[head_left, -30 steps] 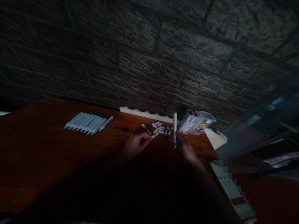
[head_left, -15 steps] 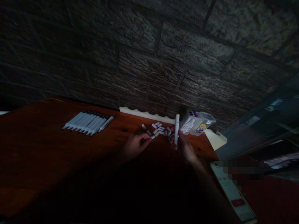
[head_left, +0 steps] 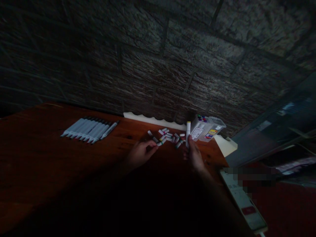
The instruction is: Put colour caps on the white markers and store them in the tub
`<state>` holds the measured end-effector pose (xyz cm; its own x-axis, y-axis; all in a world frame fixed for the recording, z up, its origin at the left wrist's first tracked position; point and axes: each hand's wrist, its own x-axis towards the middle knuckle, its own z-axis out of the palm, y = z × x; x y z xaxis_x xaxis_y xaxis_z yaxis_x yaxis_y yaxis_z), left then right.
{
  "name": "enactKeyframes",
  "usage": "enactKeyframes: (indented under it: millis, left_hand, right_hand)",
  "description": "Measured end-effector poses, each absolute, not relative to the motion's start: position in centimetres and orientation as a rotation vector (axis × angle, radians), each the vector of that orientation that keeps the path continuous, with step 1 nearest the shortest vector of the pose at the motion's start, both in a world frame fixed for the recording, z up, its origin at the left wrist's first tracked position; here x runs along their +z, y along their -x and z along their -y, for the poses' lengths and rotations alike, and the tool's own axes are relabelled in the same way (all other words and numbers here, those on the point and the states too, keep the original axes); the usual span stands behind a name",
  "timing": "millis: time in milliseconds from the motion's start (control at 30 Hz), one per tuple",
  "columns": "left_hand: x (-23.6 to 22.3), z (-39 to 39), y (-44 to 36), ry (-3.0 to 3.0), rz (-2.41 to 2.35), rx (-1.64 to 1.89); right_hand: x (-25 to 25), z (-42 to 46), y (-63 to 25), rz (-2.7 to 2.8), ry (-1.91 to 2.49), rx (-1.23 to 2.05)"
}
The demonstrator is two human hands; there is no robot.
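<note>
My right hand is closed round a white marker, held nearly upright with its yellow-marked end on top. Its lower end is hidden by my fingers. Beside it on the wooden table lies a loose heap of short white marker caps with coloured bands. My left hand rests low at the left of this heap, thumb and forefinger curved with a gap between them. Their tips are right by a cap with a green band; whether they touch it is too dark to tell.
Several uncapped-looking markers lie side by side in a row at the left of the table. Clear plastic boxes, one with coloured-tip markers, stand by the stone wall. A phone lies at the right edge.
My right hand has drawn slightly away from the caps, showing more of them, and the marker sits lower in it. My left hand stays by the caps. The view has shifted slightly.
</note>
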<state>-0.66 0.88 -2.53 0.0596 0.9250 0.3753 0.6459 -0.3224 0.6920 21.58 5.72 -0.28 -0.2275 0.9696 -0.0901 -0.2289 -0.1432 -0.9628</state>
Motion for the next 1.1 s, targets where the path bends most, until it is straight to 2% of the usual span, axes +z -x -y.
enactKeyframes:
  millis: [333, 600, 767, 900, 1100]
  left_hand:
    - [-2.52, -0.87, 0.71, -2.002, -1.575, 1.110]
    - [-2.61, -0.89, 0.54, -1.994, -1.545, 1.137]
    - [-2.62, -0.85, 0.55, -1.998, -1.564, 1.141]
    - [-2.66, -0.89, 0.60, -2.005, -1.554, 1.155]
    - [-2.77, -0.92, 0.64, -2.023, -1.538, 1.189]
  right_hand:
    - [-0.32, -6.08, -21.77, 1.141, 0.949, 1.460]
    - [0.07, -5.44, -21.25, 1.196, 1.083, 1.344]
    - [-0.31, -5.80, -21.58, 1.324, 1.162, 1.387]
    - [-0.60, -6.21, -21.70, 1.399, 0.970, 1.398]
    - [-0.61, -5.85, -21.35, 1.150, 0.769, 1.642]
